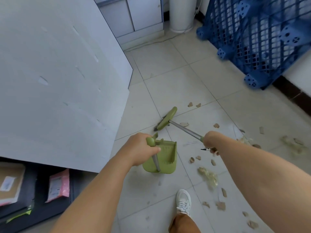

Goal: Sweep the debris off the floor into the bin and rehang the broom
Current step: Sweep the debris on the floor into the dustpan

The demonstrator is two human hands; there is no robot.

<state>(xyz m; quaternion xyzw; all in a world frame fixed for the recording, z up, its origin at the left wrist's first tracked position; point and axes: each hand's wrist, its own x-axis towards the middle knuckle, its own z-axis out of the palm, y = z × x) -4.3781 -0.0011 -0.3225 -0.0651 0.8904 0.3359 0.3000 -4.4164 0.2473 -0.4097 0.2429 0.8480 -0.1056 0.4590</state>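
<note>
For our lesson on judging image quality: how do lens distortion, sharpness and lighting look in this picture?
Head view: wide-angle bending curves the large white board and the blue plastic lattice pallet towards the edges; the green-headed broom and green plastic dustpan at centre are fairly sharp, the right-edge brown scraps smeared; light is soft and even, shadows faint.

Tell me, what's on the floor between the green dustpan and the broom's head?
In the head view, only bare tile lies between the dustpan and the broom head; the scraps sit off to the right.

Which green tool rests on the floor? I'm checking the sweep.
The broom: its head touches the tiles beyond the dustpan, which the left hand appears to hold up by its handle.
</note>
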